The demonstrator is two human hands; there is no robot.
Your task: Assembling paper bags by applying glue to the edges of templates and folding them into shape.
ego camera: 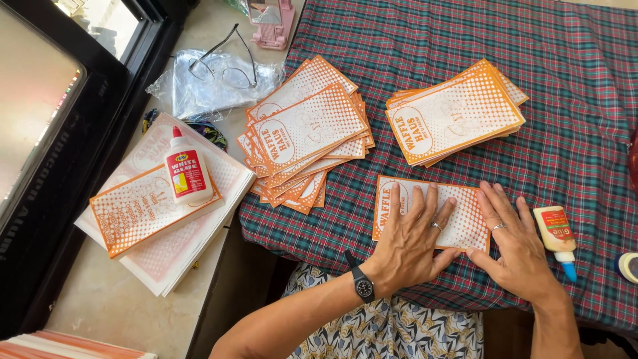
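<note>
- We are pressing flat a single orange-and-white printed paper bag (465, 216) that lies on the plaid tablecloth (571, 100) at the near edge of the table.
- Our left hand (412, 239) lies palm down on the bag's left half, fingers spread and flat, holding nothing.
- Our right hand (515, 242) rests open, fingers extended over the bag's right edge, its thumb toward the lower corner.
- We judge this as the smoothing step; what follows likely calls for lifting both palms evenly.
- A small glue bottle (557, 239) lies just beside our right hand.
- Two bag piles, a fanned stack (306, 133) and a neater stack (455, 113), sit farther back.
</note>
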